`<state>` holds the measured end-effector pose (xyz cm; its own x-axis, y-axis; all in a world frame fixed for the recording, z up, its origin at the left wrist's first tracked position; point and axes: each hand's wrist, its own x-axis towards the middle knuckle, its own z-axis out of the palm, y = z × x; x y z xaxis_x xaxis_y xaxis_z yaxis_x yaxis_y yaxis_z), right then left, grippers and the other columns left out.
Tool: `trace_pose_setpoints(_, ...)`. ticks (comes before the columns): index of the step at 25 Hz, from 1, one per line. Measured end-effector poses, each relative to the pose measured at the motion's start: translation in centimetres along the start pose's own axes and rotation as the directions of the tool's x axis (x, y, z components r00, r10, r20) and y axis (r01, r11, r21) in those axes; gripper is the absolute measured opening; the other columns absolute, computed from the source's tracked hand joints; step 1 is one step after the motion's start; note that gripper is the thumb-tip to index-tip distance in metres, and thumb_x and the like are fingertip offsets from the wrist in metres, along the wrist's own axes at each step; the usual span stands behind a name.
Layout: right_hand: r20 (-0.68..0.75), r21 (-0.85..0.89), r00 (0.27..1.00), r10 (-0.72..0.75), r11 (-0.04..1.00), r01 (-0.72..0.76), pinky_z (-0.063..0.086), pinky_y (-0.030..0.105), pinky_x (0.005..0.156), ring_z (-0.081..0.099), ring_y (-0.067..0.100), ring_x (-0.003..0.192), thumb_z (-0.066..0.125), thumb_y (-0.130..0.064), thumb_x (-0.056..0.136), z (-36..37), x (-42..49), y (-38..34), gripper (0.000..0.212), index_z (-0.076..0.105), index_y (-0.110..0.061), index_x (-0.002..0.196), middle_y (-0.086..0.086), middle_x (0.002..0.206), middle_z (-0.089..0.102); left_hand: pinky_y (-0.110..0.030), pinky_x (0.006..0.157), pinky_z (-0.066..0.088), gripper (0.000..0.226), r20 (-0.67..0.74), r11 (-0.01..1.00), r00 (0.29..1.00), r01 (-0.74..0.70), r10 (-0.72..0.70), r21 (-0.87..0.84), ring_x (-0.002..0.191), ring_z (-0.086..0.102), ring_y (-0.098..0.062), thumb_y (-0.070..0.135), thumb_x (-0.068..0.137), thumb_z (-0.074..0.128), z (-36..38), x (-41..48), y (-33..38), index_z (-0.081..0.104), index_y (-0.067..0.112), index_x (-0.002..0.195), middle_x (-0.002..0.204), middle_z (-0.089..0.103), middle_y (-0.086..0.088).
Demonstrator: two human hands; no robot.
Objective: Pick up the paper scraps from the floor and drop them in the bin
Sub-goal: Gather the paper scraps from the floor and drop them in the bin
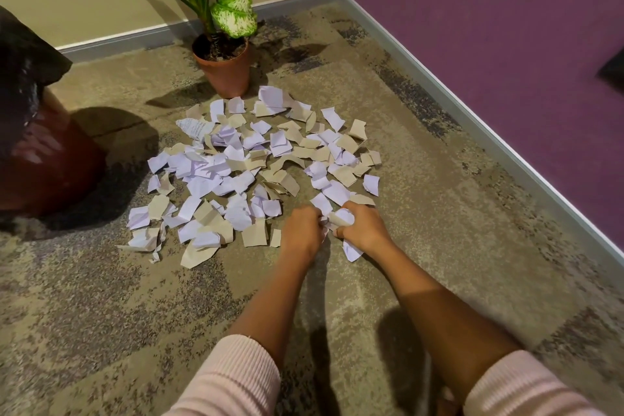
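Several white and tan paper scraps (250, 172) lie spread over the carpet in the middle of the view. At the near right edge of the pile, my right hand (363, 228) grips a crumpled bunch of scraps (342, 217), with one white piece sticking out below the wrist. My left hand (302, 230) is curled right beside it, its fingers pinching the same bunch. The red-brown bin (50, 172) with a black liner stands at the left edge, partly cut off by the frame.
A potted plant (224, 67) in a terracotta pot stands just behind the pile. A beige wall runs along the back and a purple wall (489, 27) along the right, both with grey skirting. Bare carpet lies between me and the pile.
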<state>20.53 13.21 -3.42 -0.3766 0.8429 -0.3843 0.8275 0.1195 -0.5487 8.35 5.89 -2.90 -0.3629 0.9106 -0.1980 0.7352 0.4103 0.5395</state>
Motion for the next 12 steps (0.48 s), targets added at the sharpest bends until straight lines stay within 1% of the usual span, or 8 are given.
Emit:
trace_pose_setpoints(3,-0.007,0.062,0.999,0.037,0.997,-0.036,0.053,0.04,0.088,0.06,0.031,0.111,0.081,-0.029,0.067,0.1,-0.2,0.1,0.059,0.061,-0.022,0.122,0.007,0.123,0.064,-0.04,0.069,0.052,0.013,-0.037,0.996,0.998,0.039,-0.042,-0.082,0.08,0.064,-0.032,0.011,0.085,0.06,-0.8,-0.6,-0.5,0.071,0.005,0.087,0.087,0.071,-0.014)
trace_pose_setpoints(5,-0.024,0.116,0.998,0.064,0.991,-0.061,0.053,0.041,0.089,0.061,0.03,0.11,0.082,-0.029,0.066,0.1,-0.5,0.0,0.063,0.06,-0.022,0.124,0.006,0.125,0.063,-0.034,0.063,0.047,0.01,-0.089,0.986,0.992,0.074,-0.088,-0.147,0.076,0.063,-0.03,0.01,0.083,0.062,-1.7,-1.1,-1.1,0.072,0.007,0.082,0.082,0.071,-0.012)
trace_pose_setpoints(6,-0.033,0.145,0.996,0.079,0.987,-0.073,0.054,0.042,0.088,0.062,0.03,0.106,0.082,-0.029,0.065,0.0,-0.6,-0.2,0.063,0.06,-0.023,0.124,0.006,0.123,0.064,-0.032,0.063,0.047,0.01,-0.11,0.979,0.988,0.089,-0.11,-0.182,0.077,0.063,-0.028,0.007,0.081,0.062,-2.3,-1.2,-1.4,0.072,0.009,0.081,0.082,0.071,-0.011)
trace_pose_setpoints(8,-0.055,0.207,0.993,0.107,0.974,-0.094,0.056,0.045,0.083,0.066,0.029,0.094,0.08,-0.031,0.065,-0.2,-1.0,-1.0,0.058,0.061,-0.029,0.119,0.003,0.111,0.067,-0.032,0.067,0.051,0.015,-0.138,0.96,0.979,0.114,-0.153,-0.255,0.076,0.063,-0.021,0.004,0.08,0.064,-3.7,-1.5,-2.2,0.074,0.012,0.087,0.087,0.073,-0.006)
trace_pose_setpoints(9,-0.065,0.246,0.991,0.116,0.964,-0.096,0.058,0.046,0.079,0.068,0.027,0.086,0.08,-0.032,0.065,-0.3,-1.2,-1.8,0.053,0.062,-0.031,0.115,0.001,0.101,0.069,-0.028,0.066,0.052,0.016,-0.158,0.947,0.971,0.126,-0.179,-0.297,0.072,0.063,-0.013,0.004,0.081,0.066,-4.5,-1.7,-2.7,0.075,0.013,0.091,0.086,0.073,-0.002)
trace_pose_setpoints(10,-0.069,0.293,0.99,0.122,0.951,-0.097,0.059,0.045,0.075,0.068,0.025,0.075,0.08,-0.031,0.066,-0.4,-1.4,-2.8,0.049,0.063,-0.031,0.112,-0.001,0.091,0.069,-0.02,0.062,0.049,0.016,-0.182,0.934,0.962,0.133,-0.202,-0.333,0.067,0.061,-0.003,0.005,0.081,0.069,-5.2,-1.8,-3.1,0.076,0.014,0.093,0.082,0.073,0.002)
trace_pose_setpoints(11,-0.068,0.339,0.991,0.118,0.937,-0.089,0.06,0.042,0.068,0.067,0.022,0.064,0.081,-0.029,0.066,-0.4,-1.5,-3.9,0.046,0.064,-0.03,0.11,-0.001,0.084,0.068,-0.01,0.056,0.044,0.015,-0.208,0.922,0.953,0.133,-0.22,-0.364,0.061,0.059,0.004,0.006,0.082,0.07,-6.0,-1.9,-3.5,0.076,0.014,0.092,0.075,0.07,0.009)
trace_pose_setpoints(12,-0.07,0.371,0.992,0.101,0.926,-0.068,0.059,0.036,0.058,0.064,0.019,0.054,0.082,-0.026,0.067,-0.5,-1.7,-5.2,0.044,0.064,-0.028,0.108,0.0,0.081,0.067,-0.004,0.053,0.04,0.013,-0.231,0.912,0.945,0.129,-0.232,-0.39,0.059,0.059,0.009,0.005,0.082,0.07,-6.9,-2.1,-3.9,0.076,0.015,0.089,0.07,0.067,0.015)
